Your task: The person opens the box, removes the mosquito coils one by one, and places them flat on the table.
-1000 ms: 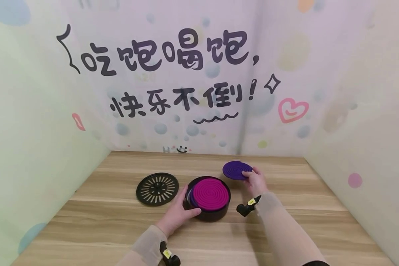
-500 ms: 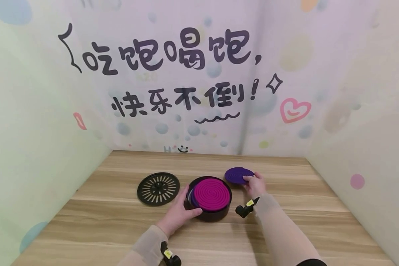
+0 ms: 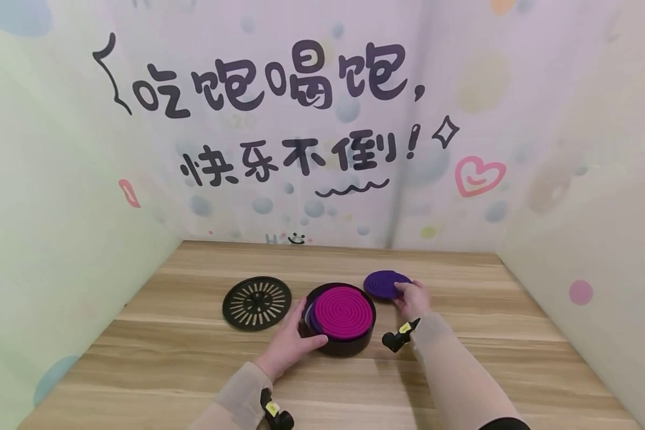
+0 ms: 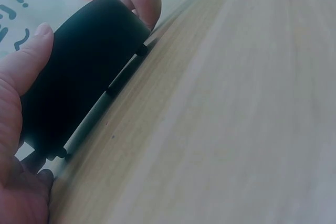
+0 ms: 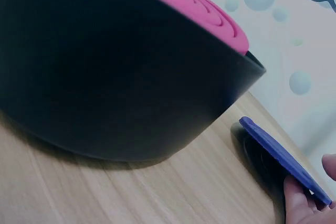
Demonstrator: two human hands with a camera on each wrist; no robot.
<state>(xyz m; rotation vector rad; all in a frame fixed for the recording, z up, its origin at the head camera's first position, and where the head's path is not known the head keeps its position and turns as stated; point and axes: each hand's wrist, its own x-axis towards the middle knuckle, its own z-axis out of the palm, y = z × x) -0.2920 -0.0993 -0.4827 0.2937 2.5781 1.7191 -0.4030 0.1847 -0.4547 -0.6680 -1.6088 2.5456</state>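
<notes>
My left hand [image 3: 286, 351] holds the wall of a round black container [image 3: 346, 347] on the table, thumb at the near side and fingers round the left. In the left wrist view the thumb lies on the dark wall [image 4: 89, 66]. A magenta spiral coaster [image 3: 343, 312] lies on top inside the container, with darker and pale coaster edges partly hidden under it. To the container's right, my right hand [image 3: 414, 300] pinches the right edge of a purple spiral coaster [image 3: 380, 284]. In the right wrist view that coaster [image 5: 278, 153] is tilted, with a dark shape under it.
A black slotted disc [image 3: 257, 303] with a central knob lies left of the container. The wooden table [image 3: 462, 275] meets a printed back wall [image 3: 301, 179] and pale side walls.
The purple coaster and my right hand have come down a little toward the table right of the container. My left hand keeps its hold on the container.
</notes>
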